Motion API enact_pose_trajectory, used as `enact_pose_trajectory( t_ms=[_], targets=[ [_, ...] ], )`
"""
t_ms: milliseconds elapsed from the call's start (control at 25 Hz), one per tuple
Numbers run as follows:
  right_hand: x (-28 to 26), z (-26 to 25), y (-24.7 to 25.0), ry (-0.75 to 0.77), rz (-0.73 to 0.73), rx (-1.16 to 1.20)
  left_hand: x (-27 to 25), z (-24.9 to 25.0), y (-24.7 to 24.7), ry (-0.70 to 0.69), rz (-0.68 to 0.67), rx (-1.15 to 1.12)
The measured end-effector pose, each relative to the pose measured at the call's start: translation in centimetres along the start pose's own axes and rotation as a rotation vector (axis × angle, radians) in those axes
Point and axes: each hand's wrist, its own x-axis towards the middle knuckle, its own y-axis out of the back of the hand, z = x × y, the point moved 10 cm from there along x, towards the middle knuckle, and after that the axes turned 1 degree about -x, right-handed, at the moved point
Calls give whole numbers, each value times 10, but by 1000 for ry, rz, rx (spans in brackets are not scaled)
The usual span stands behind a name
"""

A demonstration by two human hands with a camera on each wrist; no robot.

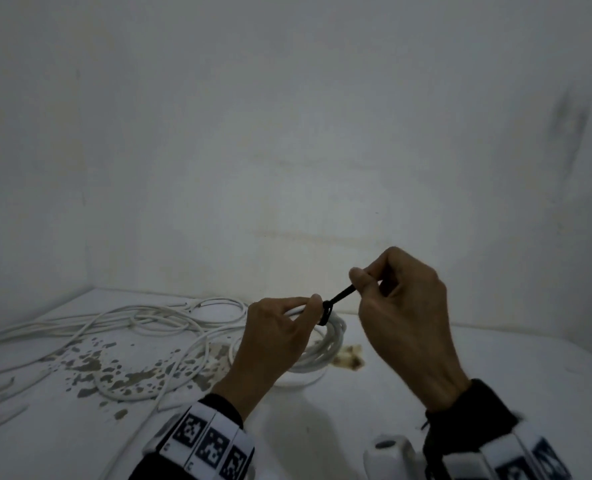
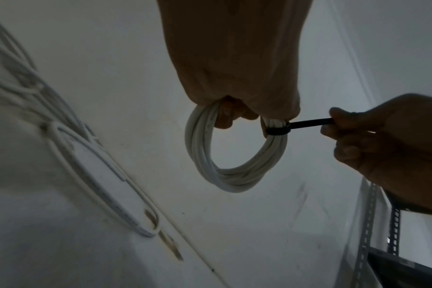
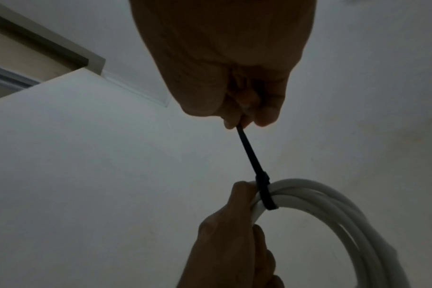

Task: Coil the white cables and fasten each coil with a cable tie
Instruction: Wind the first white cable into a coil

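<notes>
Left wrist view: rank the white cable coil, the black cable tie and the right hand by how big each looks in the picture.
1. and 2. Right hand and white cable coil: both take up similar area, and the hand runs off the picture's edge, so I would not rank them.
3. Black cable tie: clearly smallest, a thin strap round the coil with its tail in the right hand.

A white table top (image 1: pixel 408 403) is seen against a pale wall (image 1: pixel 287 116), its surface marked by dark chipped patches (image 1: pixel 114 372) and a yellowish stain (image 1: pixel 350 356). A perforated metal upright (image 2: pixel 393 231) is shown in the left wrist view, and a recessed frame (image 3: pixel 37 56) in the right wrist view.
</notes>
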Motion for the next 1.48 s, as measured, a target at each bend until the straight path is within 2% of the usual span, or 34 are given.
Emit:
enact_pose_trajectory(
  t_ms=[80, 240, 320, 440, 520, 640, 720, 840, 880, 960, 1040, 1160, 1280, 1480],
  targets=[
    [-17, -11, -21, 72, -102, 15, 3, -10, 9, 38, 29, 51],
    [-75, -43, -65, 401, -342, -118, 3, -26, 16, 183, 56, 41],
    [-77, -40, -64, 410, -355, -103, 4, -25, 12, 208, 54, 23],
    [-41, -25, -29, 243, -172, -37, 6, -21, 6, 165, 39, 57],
    [-26, -18, -14, 105, -143, 51, 5, -19, 2, 144, 22, 69],
    [-27, -21, -9, 42, -154, 103, 0, -24, -3, 163, -18, 75],
    [-27, -18, -8, 9, -132, 135, 0, -29, -4, 227, -41, 70],
    [-20, -11, -4, -18, -92, 150, -2, -39, -8, 452, -119, 2],
    [-18, -10, -5, -26, -131, 137, -6, -44, -11, 554, -160, -58],
    [-16, -2, -13, -82, -299, 141, -16, -52, -16, 727, -210, -213],
    [-22, 13, -21, -170, -501, 110, -26, -61, -17, 883, -187, -379],
    [-32, 46, -22, -295, -584, 16, -40, -70, -29, 1093, -117, -672],
    [-51, 75, -34, -412, -722, -89, -46, -62, -46, 1197, -109, -892],
    [-50, 105, -24, -561, -608, 72, -53, -51, -76, 1245, -150, -1000]
  ],
)
